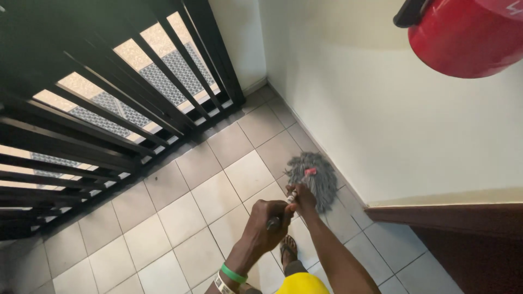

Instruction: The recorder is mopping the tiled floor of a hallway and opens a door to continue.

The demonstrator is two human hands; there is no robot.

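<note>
Both hands (278, 215) on mop (313, 177)

From where I stand I count one grey string mop (314, 177), gripped by two hands: the left hand (265, 220) and the right hand (303, 197). One red cylinder (463, 35) hangs on the wall, one black barred gate (103, 103) stands opposite, and two wristbands (229, 277) circle the left wrist.

Grey mop head (314, 177), red clip (310, 171)
</note>
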